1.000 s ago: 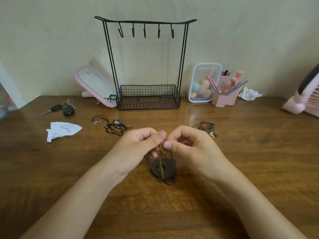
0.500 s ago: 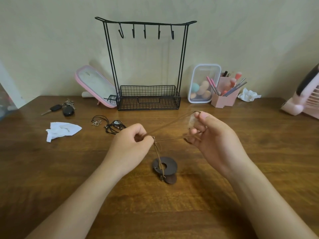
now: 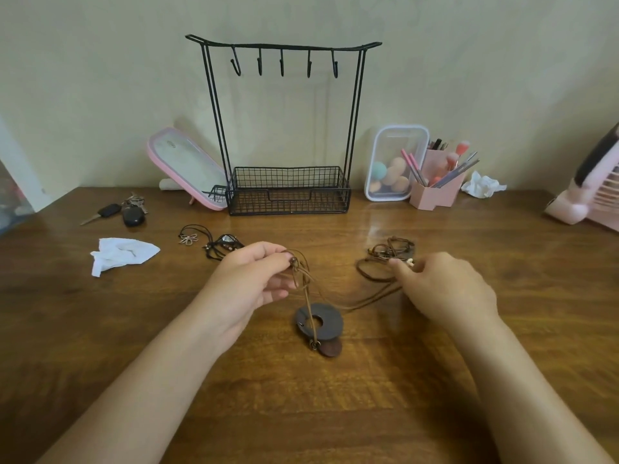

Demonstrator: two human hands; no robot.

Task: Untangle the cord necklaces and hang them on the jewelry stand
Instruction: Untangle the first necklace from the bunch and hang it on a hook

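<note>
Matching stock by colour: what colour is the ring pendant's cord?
Brown cord, head view.

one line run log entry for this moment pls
step: untangling | left hand: pinches brown cord at bead | right hand: holds same cord | ring pendant: on table | jewelry stand: hooks bare

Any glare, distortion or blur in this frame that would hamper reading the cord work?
Head view: wide-angle bend makes the posts of the jewelry stand lean and the table edge curve; a pale glare patch lies on the wood before the clear container; soft shadows fall under both forearms; the brown cord and disc pendant read sharply.
</note>
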